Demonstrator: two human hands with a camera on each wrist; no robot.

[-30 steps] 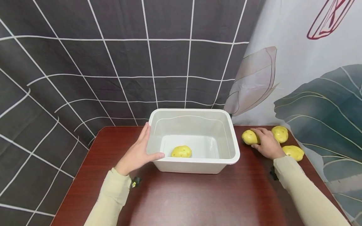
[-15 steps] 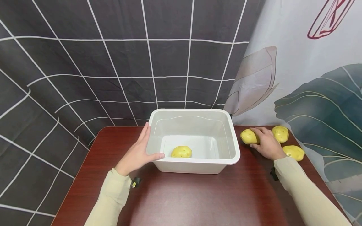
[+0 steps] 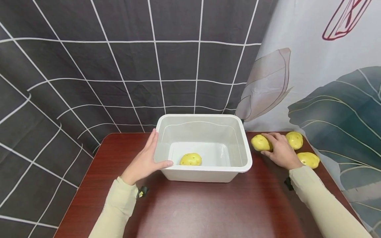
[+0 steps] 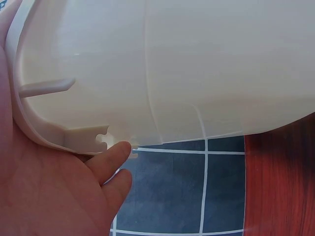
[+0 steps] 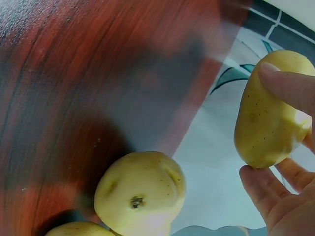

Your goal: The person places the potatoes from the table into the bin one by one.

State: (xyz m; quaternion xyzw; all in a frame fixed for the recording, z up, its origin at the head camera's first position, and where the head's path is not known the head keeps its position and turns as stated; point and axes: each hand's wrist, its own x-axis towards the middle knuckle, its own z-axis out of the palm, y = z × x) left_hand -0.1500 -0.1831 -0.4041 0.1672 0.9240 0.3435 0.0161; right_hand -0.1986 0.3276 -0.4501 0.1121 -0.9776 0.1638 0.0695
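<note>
My right hand [image 3: 281, 150] grips a yellow potato [image 3: 260, 142] between thumb and fingers at the right of the table. In the right wrist view this potato [image 5: 275, 110] is seen lengthwise, with the thumb on one side and fingertips at its lower end. My left hand [image 3: 146, 158] lies against the left end of a white plastic bin [image 3: 205, 168], thumb spread to the front rim and fingers extended along the side. The left wrist view has the bin's outer wall [image 4: 221, 64] close up, with fingertips touching under its rim. One potato [image 3: 190, 159] lies inside the bin.
Two more potatoes, one at the back [image 3: 294, 140] and one nearer the front [image 3: 309, 160], lie beside the right hand near the table's right edge. The dark red table [image 3: 208, 208] meets a grid-patterned cloth [image 3: 178, 62] behind and a leaf-printed white curtain [image 3: 309, 59] at right.
The right hand's potato has shifted slightly leftward, towards the bin. My left hand, the bin and the other potatoes have stayed in place.
</note>
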